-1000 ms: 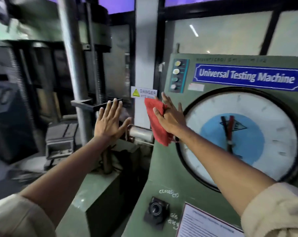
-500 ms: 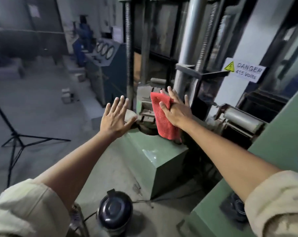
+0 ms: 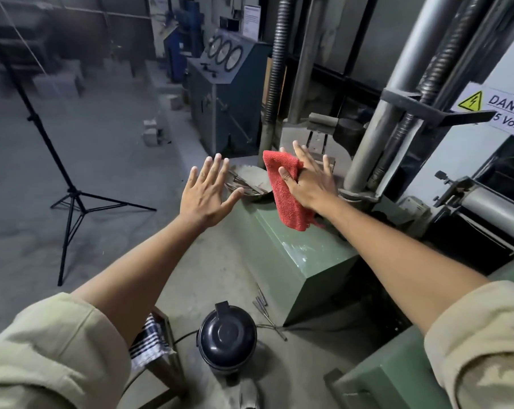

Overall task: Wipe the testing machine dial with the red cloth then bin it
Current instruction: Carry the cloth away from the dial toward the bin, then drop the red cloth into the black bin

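My right hand (image 3: 310,181) is stretched out over the green machine base (image 3: 303,258), holding the red cloth (image 3: 285,196), which hangs from under the palm and thumb. My left hand (image 3: 207,193) is raised beside it with fingers spread and nothing in it. A black bin with a domed lid (image 3: 226,339) stands on the floor below, between my arms. The testing machine dial is out of view; only a corner of its green cabinet (image 3: 397,376) shows at the bottom right.
Steel columns and a threaded screw (image 3: 397,93) rise behind the cloth. A bowl of scraps (image 3: 248,184) sits on the base. A black tripod (image 3: 72,196) stands on the floor at left. A blue console with gauges (image 3: 226,84) is further back. A danger sign (image 3: 498,113) is at right.
The view has swung left and down, away from the dial, which has left the frame. The bin has come into view. Both hands keep their pose, the right still holding the cloth.
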Available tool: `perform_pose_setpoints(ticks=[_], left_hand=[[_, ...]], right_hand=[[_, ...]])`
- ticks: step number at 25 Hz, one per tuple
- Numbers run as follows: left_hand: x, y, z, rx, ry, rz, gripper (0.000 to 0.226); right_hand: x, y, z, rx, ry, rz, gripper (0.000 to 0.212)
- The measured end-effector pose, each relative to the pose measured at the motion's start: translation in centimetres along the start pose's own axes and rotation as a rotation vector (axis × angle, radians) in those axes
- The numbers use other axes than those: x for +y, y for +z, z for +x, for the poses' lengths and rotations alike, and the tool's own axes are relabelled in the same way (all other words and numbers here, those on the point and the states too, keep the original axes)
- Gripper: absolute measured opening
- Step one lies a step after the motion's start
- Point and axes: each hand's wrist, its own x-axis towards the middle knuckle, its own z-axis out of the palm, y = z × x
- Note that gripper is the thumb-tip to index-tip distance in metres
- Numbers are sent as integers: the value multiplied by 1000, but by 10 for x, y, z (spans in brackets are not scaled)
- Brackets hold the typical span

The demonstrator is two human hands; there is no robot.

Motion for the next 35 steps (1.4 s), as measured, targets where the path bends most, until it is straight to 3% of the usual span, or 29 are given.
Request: perform_pose_setpoints(ticks=[5,10,15,19,23,25,30,35], left_hand=[[-27,-6,-2,-18,-49,7,90],[-38,-3,3,-30,-59,18,90],[-40,11,13,-45,-53,15,89],[-43,26,20,-68,-48,36,89],[-53,44,25,-88,-67,45,89],[-60,57,24,-110,-80,43,90],[-79,117,-4,-224,-119,35,95],[-104,206,-67,-399,-187,41,102]], right_hand=[[-20,8,16,1,9,11,81],[-33,16,25,13,-35,34,57],[-30,36,34,-51,2,28,79],[-29,49,37,-68,-31,42,62],[-25,70,44,-114,28,34,82],[-22,88,43,-137,19,48,82],[-12,174,11,-352,3,63,66],[2,293,-60,-633,69,93,65]])
